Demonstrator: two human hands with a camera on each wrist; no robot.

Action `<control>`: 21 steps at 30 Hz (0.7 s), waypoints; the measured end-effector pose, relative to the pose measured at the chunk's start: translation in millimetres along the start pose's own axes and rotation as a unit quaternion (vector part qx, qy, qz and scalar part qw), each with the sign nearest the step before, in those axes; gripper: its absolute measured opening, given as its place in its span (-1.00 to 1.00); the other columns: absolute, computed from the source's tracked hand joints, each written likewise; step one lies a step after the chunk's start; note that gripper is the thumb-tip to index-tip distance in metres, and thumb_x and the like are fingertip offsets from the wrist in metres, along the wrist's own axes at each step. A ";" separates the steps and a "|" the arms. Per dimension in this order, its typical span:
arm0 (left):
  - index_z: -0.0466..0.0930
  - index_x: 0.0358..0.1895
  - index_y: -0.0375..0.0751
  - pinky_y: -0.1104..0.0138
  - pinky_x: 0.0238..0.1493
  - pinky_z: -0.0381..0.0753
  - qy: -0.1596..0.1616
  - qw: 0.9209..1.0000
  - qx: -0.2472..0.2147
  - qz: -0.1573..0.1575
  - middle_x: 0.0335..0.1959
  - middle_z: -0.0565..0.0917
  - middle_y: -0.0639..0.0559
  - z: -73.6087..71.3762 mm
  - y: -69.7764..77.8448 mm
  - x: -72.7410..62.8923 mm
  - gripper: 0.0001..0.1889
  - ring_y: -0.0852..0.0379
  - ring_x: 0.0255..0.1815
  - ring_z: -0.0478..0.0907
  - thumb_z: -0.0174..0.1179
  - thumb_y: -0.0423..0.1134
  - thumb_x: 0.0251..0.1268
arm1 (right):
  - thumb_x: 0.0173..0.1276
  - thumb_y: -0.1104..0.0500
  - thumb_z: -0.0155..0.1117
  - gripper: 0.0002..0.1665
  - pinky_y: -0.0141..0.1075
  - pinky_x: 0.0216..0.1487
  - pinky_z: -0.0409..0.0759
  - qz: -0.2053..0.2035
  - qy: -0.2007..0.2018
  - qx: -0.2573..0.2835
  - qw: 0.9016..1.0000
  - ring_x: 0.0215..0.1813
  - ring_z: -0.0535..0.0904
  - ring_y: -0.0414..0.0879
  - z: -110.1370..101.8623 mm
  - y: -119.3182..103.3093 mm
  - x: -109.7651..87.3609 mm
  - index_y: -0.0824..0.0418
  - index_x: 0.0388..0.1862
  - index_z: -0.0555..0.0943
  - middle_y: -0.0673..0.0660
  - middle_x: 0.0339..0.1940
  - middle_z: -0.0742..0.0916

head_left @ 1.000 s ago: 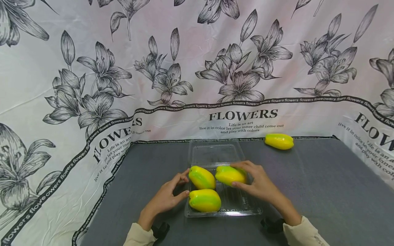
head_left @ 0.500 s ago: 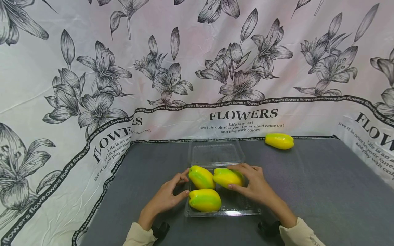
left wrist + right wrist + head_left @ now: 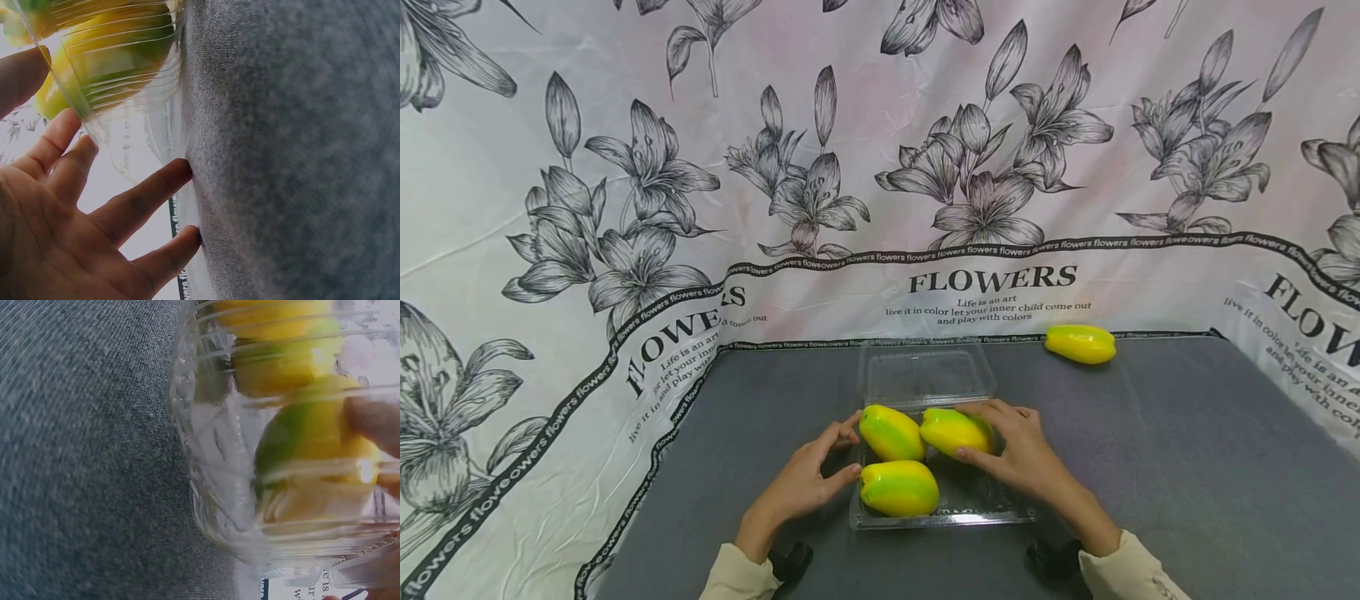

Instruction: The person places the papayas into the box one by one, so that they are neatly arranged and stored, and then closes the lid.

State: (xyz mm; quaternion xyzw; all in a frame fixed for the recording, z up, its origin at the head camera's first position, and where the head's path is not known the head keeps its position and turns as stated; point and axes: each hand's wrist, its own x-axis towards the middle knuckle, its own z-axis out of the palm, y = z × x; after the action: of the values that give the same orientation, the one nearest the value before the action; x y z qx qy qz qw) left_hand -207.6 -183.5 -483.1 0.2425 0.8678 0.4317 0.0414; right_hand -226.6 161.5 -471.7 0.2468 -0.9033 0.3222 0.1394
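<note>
A clear plastic clamshell box (image 3: 955, 518) lies with its lid (image 3: 925, 375) folded back. Inside on its left are two glossy, oblong yellow-green fruits, a rear one (image 3: 891, 433) and a front one (image 3: 899, 489). My right hand (image 3: 1030, 454) holds a third such fruit (image 3: 957, 432), thumb in front and fingers behind, in the box's back right against the rear fruit. In the right wrist view this fruit (image 3: 312, 444) shows through the ribbed wall. My left hand (image 3: 808, 475) has its fingers spread along the box's left side; the left wrist view shows fingertips (image 3: 65, 122) at the rim.
A fourth yellow fruit (image 3: 1080, 344) lies at the back right of the grey tabletop (image 3: 1187, 467). White fabric printed with flowers (image 3: 985, 183) hangs behind and beside the table. A dark strap-like device (image 3: 793, 562) sits at the left wrist.
My right hand has shifted the held fruit slightly left, up against the rear fruit, and has since stayed nearly still. The left hand has not moved.
</note>
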 end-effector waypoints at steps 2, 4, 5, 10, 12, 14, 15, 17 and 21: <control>0.39 0.20 -0.04 -0.25 0.33 0.47 0.000 1.000 0.000 0.000 0.63 0.23 0.05 0.0 0.1 0.1 -0.62 -0.20 0.38 0.53 0.20 0.03 0.49 | 0.18 -0.14 0.57 -0.27 0.04 0.18 0.17 0.003 0.000 -0.005 1.000 0.16 0.64 0.07 0.3 0.0 -0.1 -0.05 0.32 0.59 0.04 0.18 0.72; 0.39 0.20 -0.03 -0.25 0.33 0.48 0.000 1.000 0.004 0.000 0.63 0.23 0.06 0.0 0.2 0.1 -0.62 -0.19 0.38 0.53 0.20 0.03 0.49 | 0.18 -0.15 0.56 -0.27 0.05 0.20 0.16 0.005 0.000 -0.008 1.000 0.17 0.65 0.06 0.4 -0.4 -0.2 -0.07 0.33 0.58 0.03 0.18 0.71; 0.39 0.20 -0.03 -0.25 0.33 0.48 0.001 1.000 0.005 0.000 0.63 0.23 0.06 0.0 0.3 0.1 -0.62 -0.19 0.38 0.53 0.20 0.02 0.49 | 0.19 -0.15 0.56 -0.27 0.06 0.20 0.16 0.005 0.000 -0.009 1.000 0.17 0.65 0.05 0.5 -0.6 -0.2 -0.06 0.33 0.58 0.03 0.18 0.71; 0.39 0.20 -0.03 -0.27 0.32 0.47 0.001 1.000 0.006 0.000 0.63 0.23 0.06 -0.2 1.4 0.2 -0.63 -0.20 0.38 0.53 0.19 0.02 0.50 | 0.19 -0.12 0.57 -0.28 0.06 0.19 0.17 0.001 0.009 -0.014 1.000 0.14 0.65 0.05 0.8 -1.5 -0.2 -0.04 0.32 0.58 0.04 0.17 0.71; 0.39 0.20 -0.03 -0.27 0.32 0.46 0.000 1.000 0.004 -0.001 0.64 0.22 0.07 -0.4 1.7 0.3 -0.62 -0.20 0.39 0.52 0.19 0.01 0.50 | 0.19 -0.11 0.57 -0.29 0.07 0.19 0.18 0.002 0.012 -0.016 1.000 0.14 0.65 0.05 1.1 -2.1 -0.1 -0.04 0.32 0.58 0.05 0.16 0.71; 0.39 0.20 -0.04 -0.27 0.33 0.46 -0.001 1.000 0.003 -0.001 0.64 0.21 0.07 -0.5 1.8 0.5 -0.63 -0.20 0.39 0.52 0.20 0.00 0.50 | 0.20 -0.11 0.56 -0.29 0.09 0.19 0.19 0.003 0.013 -0.019 1.000 0.15 0.65 0.07 1.6 -2.7 0.0 -0.03 0.32 0.58 0.06 0.17 0.71; 0.39 0.20 -0.03 -0.27 0.33 0.45 -0.001 1.000 0.004 -0.001 0.64 0.21 0.07 -0.5 1.6 0.5 -0.62 -0.20 0.39 0.52 0.20 0.00 0.50 | 0.20 -0.11 0.56 -0.29 0.10 0.19 0.19 0.004 0.012 -0.019 1.000 0.15 0.65 0.07 1.8 -2.9 0.0 -0.03 0.33 0.58 0.06 0.17 0.71; 0.39 0.20 -0.04 -0.28 0.33 0.46 0.001 1.000 0.005 -0.002 0.63 0.22 0.05 -0.5 1.1 0.3 -0.62 -0.20 0.39 0.52 0.20 0.01 0.50 | 0.22 -0.11 0.55 -0.29 0.10 0.19 0.19 0.007 0.009 -0.022 1.000 0.16 0.65 0.08 2.5 -3.2 -0.1 -0.02 0.33 0.58 0.07 0.18 0.71; 0.39 0.20 -0.03 -0.27 0.33 0.46 -0.001 1.000 0.008 -0.003 0.64 0.22 0.07 -0.1 -0.2 -0.1 -0.61 -0.19 0.39 0.52 0.19 0.04 0.49 | 0.22 -0.11 0.55 -0.28 0.10 0.19 0.19 0.007 0.003 -0.024 1.000 0.17 0.64 0.08 3.1 -3.1 -0.9 0.02 0.34 0.58 0.07 0.19 0.70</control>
State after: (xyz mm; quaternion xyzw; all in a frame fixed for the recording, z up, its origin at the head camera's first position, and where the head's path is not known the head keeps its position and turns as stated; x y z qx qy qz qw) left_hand -207.7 -183.7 -483.2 0.2403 0.8719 0.4247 0.0415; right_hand -224.5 157.7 -472.8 0.2360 -0.9119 0.3024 0.1460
